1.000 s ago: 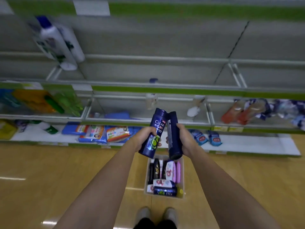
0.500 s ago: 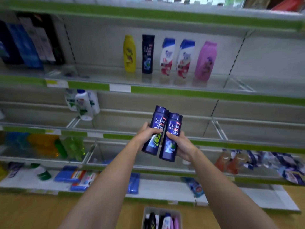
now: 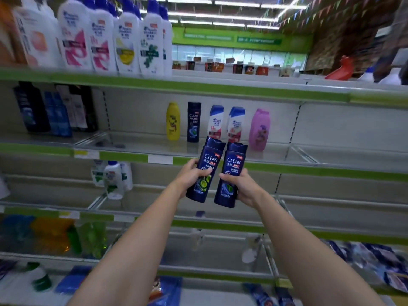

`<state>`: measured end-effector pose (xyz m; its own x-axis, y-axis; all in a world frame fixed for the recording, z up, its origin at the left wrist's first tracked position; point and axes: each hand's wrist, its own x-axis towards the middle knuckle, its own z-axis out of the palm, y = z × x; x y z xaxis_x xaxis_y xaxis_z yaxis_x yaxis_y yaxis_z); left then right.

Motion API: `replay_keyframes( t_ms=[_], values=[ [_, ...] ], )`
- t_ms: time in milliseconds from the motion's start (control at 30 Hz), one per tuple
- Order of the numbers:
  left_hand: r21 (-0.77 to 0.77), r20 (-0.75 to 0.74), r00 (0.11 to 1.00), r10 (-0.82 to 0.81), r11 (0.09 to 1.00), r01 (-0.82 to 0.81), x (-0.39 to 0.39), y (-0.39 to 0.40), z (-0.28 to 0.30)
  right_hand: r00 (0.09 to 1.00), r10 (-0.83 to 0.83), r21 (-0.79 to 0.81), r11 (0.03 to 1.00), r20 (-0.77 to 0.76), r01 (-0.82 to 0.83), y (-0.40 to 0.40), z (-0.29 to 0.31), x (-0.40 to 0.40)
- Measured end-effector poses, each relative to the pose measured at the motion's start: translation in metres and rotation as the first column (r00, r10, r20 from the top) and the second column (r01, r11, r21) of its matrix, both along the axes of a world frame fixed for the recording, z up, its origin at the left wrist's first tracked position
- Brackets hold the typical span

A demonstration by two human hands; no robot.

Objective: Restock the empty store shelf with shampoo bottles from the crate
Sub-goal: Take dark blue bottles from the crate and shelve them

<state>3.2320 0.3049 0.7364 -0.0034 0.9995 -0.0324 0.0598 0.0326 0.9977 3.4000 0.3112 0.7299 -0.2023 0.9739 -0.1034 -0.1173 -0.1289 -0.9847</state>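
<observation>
Both bare arms stretch forward and upward from the near edge toward the shelving, forearms converging at centre. The left hand (image 3: pixel 191 178) grips a dark blue shampoo bottle (image 3: pixel 206 171) with a lime picture on its label, fingers curled round the lower body and thumb across the front. The right hand (image 3: pixel 244 187) holds a second dark blue bottle (image 3: pixel 230 174), fingers wrapped round its right side and thumb pressed on the label. The two bottles stand nearly upright, tilted slightly right, caps up, just beside each other; I cannot tell if they touch. Each label reads "CLEAR" in white, with Chinese characters below that are too small to make out.

Just beyond the caps lies the mostly bare middle shelf (image 3: pixel 242 152), green-edged, carrying a far row: a yellow bottle (image 3: pixel 173 121), a dark "CLEAR" bottle (image 3: pixel 193 122), two white bottles with blue caps (image 3: pixel 226 123) and a pink bottle (image 3: pixel 259 129). On the top shelf at left stand tall white bottles (image 3: pixel 114 38) with blue caps; their labels are blurred.
</observation>
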Motion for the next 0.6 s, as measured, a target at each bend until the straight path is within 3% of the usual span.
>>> replay_keyframes(
  t_ms=[267,600],
  values=[
    [0.044,0.020,0.994,0.107,0.993,-0.107,-0.006,0.014,0.036,0.996,0.051,0.121,0.991,0.078,-0.060,0.032,0.035,-0.009],
    [0.133,0.010,0.972,0.235,0.963,-0.235,-0.052,0.050,0.059,0.989,-0.009,0.253,0.967,0.150,-0.030,0.080,0.063,-0.054]
  ],
)
